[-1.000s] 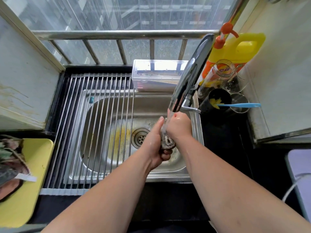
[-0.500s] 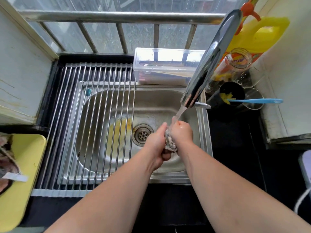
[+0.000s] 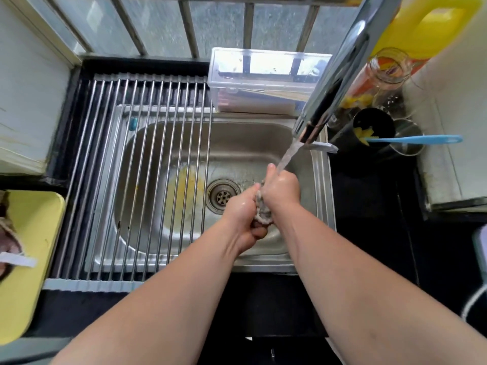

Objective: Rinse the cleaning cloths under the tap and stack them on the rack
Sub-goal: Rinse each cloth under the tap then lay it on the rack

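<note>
Both hands are down in the stainless steel sink (image 3: 263, 267), right under the stream of water (image 3: 288, 155) from the tall chrome tap (image 3: 332, 83). The left hand (image 3: 243, 217) and the right hand (image 3: 282, 191) are clenched together around a bunched grey-white cleaning cloth (image 3: 262, 212), which pokes out between the palms just right of the drain (image 3: 223, 196). Water lands on the right hand and runs down into the cloth. This reads as the rinse-and-squeeze step.

The roll-up rack of steel rods (image 3: 137, 180) spans the left part of the sink and no cloth lies on it, so stacking has not begun. Next, I'd judge: wring firmly, then carry the cloth leftwards and lay it flat across the rods. At far left, a yellow tray (image 3: 34, 233) holds what looks like more cloth, probably waiting its turn.
</note>
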